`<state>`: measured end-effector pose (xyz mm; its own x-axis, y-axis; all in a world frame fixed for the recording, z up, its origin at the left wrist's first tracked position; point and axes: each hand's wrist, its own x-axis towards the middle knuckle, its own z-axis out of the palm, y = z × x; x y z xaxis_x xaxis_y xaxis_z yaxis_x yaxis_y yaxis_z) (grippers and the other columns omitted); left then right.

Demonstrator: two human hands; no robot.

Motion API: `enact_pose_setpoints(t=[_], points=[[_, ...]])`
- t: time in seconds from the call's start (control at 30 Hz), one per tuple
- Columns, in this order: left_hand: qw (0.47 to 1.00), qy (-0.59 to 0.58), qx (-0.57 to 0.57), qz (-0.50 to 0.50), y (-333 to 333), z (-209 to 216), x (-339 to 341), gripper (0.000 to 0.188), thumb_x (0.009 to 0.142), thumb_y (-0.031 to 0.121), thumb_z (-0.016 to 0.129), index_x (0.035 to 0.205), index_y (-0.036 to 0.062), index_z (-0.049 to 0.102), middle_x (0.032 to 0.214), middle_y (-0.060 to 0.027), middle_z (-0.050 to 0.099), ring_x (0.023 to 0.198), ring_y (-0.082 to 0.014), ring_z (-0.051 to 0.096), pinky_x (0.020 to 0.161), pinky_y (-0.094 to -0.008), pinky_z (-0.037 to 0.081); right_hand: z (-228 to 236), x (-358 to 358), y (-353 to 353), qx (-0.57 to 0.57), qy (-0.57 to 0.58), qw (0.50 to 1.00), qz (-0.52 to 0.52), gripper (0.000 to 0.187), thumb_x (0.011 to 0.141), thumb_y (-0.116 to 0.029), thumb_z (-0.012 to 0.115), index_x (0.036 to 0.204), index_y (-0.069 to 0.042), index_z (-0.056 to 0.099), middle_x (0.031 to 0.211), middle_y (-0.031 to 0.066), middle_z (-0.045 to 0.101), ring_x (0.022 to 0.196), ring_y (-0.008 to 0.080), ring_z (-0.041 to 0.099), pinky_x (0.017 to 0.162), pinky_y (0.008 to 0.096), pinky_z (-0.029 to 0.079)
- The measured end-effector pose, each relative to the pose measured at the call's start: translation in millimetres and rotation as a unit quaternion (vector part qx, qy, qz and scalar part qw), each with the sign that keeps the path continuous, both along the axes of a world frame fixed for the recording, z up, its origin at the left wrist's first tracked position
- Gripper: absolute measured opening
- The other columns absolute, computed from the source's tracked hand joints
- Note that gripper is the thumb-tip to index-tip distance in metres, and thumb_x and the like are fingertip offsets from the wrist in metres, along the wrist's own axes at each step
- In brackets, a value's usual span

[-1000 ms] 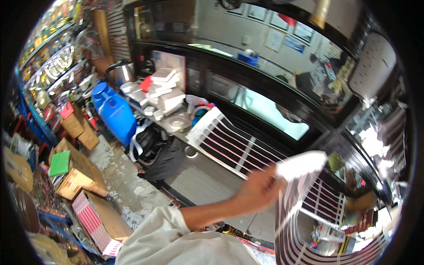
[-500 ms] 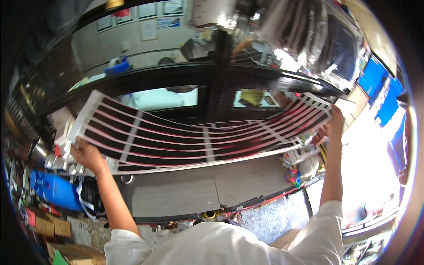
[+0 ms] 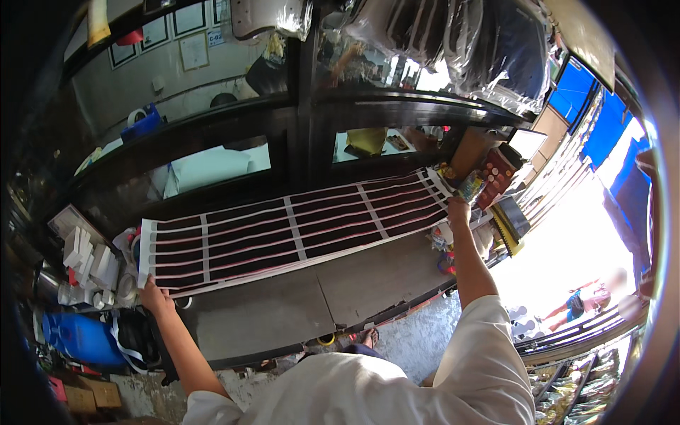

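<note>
A long white sheet printed with black strips [image 3: 329,227], edged in thin pinkish lines, stretches across the grey counter [image 3: 255,312]. Pale bands cross it at intervals. My left hand [image 3: 156,297] pinches its near left corner, beside the white end margin. At the far right end, my right hand [image 3: 459,210] grips the near right corner. Between the two hands the sheet lies nearly flat, apparently over other white sheets whose edges show along its near side. My fingertips are partly hidden by the paper and small in the view.
A dark-framed glass partition [image 3: 304,127] rises behind the counter. White boxes [image 3: 85,255] and a blue container [image 3: 81,338] are on the left. A dark red box [image 3: 501,170] and a yellow-edged pad [image 3: 508,227] stand right. Plastic-wrapped items hang above; a person [image 3: 588,301] is outside at right.
The sheet was raised and sagging in the middle, its ends held up; now it is lowered and flatter on the counter. Both hands have come down, still gripping it. The view has shifted.
</note>
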<state>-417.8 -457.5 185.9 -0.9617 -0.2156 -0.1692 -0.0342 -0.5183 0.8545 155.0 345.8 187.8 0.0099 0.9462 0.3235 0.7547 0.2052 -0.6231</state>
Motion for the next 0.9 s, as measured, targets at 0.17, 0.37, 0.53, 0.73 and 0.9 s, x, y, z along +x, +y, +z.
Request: enact_pose_setpoints(t=[0.17, 0.37, 0.53, 0.73, 0.9], points=[[0.997, -0.036, -0.071, -0.003, -18, -9, -22, 0.029, 0.103, 0.011, 0.065, 0.128, -0.0038, 0.068, 0.115, -0.0120, 0.073, 0.093, -0.0238, 0.073, 0.066, -0.0329, 0.055, 39, -10, -31, 0.013, 0.070, 0.996, 0.050, 0.032, 0.088, -0.016, 0.061, 0.107, -0.011, 0.086, 0.087, 0.0108, 0.077, 0.080, 0.0196, 0.069, 0.077, 0.0341, 0.055], [0.997, -0.026, -0.005, 0.072, 4, -7, 11, 0.032, 0.103, -0.001, 0.060, 0.133, -0.0087, 0.063, 0.133, -0.0225, 0.068, 0.112, -0.0338, 0.074, 0.091, -0.0440, 0.066, 72, -20, -61, 0.016, 0.084, 0.996, -0.010, 0.033, 0.086, -0.017, 0.062, 0.106, -0.015, 0.088, 0.097, 0.0174, 0.082, 0.094, 0.0309, 0.078, 0.089, 0.0417, 0.059], [0.997, -0.041, -0.042, 0.055, 4, 11, 15, 0.027, 0.103, 0.000, 0.061, 0.130, -0.0057, 0.062, 0.127, -0.0192, 0.069, 0.109, -0.0318, 0.075, 0.088, -0.0426, 0.068, 50, -12, -59, 0.011, 0.032, 0.999, 0.022, 0.032, 0.084, -0.016, 0.064, 0.106, -0.016, 0.087, 0.103, 0.0199, 0.082, 0.107, 0.0379, 0.077, 0.101, 0.0459, 0.058], [0.996, 0.001, -0.022, 0.083, 7, 13, 14, 0.032, 0.101, -0.003, 0.063, 0.133, -0.0047, 0.061, 0.126, -0.0188, 0.070, 0.103, -0.0326, 0.076, 0.087, -0.0444, 0.069, 37, -9, -68, 0.054, 0.017, 0.998, 0.031, 0.033, 0.082, -0.011, 0.064, 0.107, -0.014, 0.086, 0.099, 0.0236, 0.080, 0.097, 0.0417, 0.078, 0.094, 0.0482, 0.059], [0.999, 0.029, -0.039, 0.010, -6, 12, 19, 0.043, 0.099, -0.001, 0.068, 0.141, -0.0021, 0.059, 0.135, -0.0143, 0.069, 0.122, -0.0297, 0.070, 0.097, -0.0451, 0.058, 41, -7, -70, 0.100, 0.039, 0.994, 0.016, 0.033, 0.083, -0.010, 0.061, 0.105, -0.012, 0.085, 0.096, 0.0249, 0.080, 0.094, 0.0443, 0.077, 0.091, 0.0495, 0.060]])
